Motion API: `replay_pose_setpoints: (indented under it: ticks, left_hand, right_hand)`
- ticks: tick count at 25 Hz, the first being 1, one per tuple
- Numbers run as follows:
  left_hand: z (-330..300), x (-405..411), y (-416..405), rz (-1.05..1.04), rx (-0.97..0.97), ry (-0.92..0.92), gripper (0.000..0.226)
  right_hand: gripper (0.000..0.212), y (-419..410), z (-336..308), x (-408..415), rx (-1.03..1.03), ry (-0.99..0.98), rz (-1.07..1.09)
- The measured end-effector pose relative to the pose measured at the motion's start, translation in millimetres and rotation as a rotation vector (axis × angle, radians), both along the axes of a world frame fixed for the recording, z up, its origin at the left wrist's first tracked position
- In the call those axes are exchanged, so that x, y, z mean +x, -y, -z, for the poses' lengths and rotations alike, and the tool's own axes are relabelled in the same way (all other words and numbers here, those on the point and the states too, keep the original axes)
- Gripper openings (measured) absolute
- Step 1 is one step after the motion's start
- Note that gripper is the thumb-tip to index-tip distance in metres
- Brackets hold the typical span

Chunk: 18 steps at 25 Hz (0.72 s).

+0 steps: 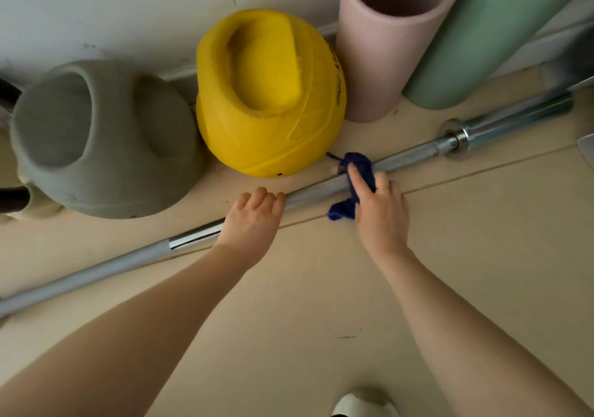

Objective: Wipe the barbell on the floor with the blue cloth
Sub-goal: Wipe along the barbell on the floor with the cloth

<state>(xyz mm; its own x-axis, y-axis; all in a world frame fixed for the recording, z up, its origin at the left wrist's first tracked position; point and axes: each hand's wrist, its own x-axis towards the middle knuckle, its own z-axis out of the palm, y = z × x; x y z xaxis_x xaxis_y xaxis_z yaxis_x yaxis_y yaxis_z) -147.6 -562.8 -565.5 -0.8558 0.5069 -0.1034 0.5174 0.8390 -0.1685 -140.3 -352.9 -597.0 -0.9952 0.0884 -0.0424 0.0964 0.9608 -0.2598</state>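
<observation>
We see the barbell (324,188) lying on the floor (321,304), running from 8 o'clock to 2 o'clock. Our right hand (381,211) grips the blue cloth (360,167), wrapped over the shaft just right of centre. Our left hand (254,217) curls over the shaft at 9 o'clock of the cloth. Yellow kettlebell (270,95) sits at 11 o'clock of the cloth; grey kettlebell (103,140) sits further left.

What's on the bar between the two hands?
In the head view, only bare barbell shaft runs between the left hand and the right hand, which presses the blue cloth onto it.
</observation>
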Motion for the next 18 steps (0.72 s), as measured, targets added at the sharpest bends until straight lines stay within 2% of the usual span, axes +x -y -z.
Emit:
replay_pose_setpoints:
  ticks: [1,4,6,7,9,10,13,14,15,17,18]
  left_hand:
    - [0.5,0.5,-4.9,0.021,0.014,-0.020,0.044]
    - [1.6,0.1,-18.6,-0.020,0.086,0.031,0.051]
    - [1.6,-4.0,-23.0,-0.095,0.124,0.044,0.053]
    - [1.5,-5.8,-24.3,-0.134,0.153,0.063,0.053]
    - [2.2,-8.8,-25.1,-0.201,0.233,0.101,0.050]
    - [3.4,-9.9,-24.8,-0.231,0.263,0.111,0.049]
    - [5.8,-13.0,-23.4,-0.279,0.302,0.119,0.045]
    - [5.4,-13.8,-22.9,-0.279,0.313,0.118,0.045]
    - [4.3,-15.0,-22.7,-0.277,0.318,0.116,0.045]
    - [2.6,-16.9,-21.6,-0.268,0.301,0.118,0.046]
    - [2.9,-17.5,-20.5,-0.255,0.289,0.115,0.047]
  right_hand:
    - [0.064,-9.9,1.1,-8.9,-0.086,-0.010,0.175]
    - [0.059,-13.9,-2.4,-38.9,-0.563,-0.077,0.673]
    - [0.054,0.8,-1.4,-40.9,-0.865,-0.121,0.863]
    - [0.053,6.5,-2.6,-35.8,-0.955,-0.133,0.879]
    - [0.051,3.2,-5.4,-33.4,-0.968,-0.137,0.814]
    - [0.046,-7.7,-4.7,-43.7,-0.959,-0.142,0.853]
    - [0.026,-27.3,-11.4,-80.0,-1.004,-0.268,1.148]
    - [0.023,-20.3,-13.8,-79.0,-1.048,-0.287,1.171]
    - [0.027,-5.6,-22.6,-72.4,-1.018,-0.281,1.088]
    - [0.051,25.9,-15.4,-52.2,-0.995,-0.202,0.834]
    - [0.054,31.1,-11.7,-49.2,-0.962,-0.194,0.807]
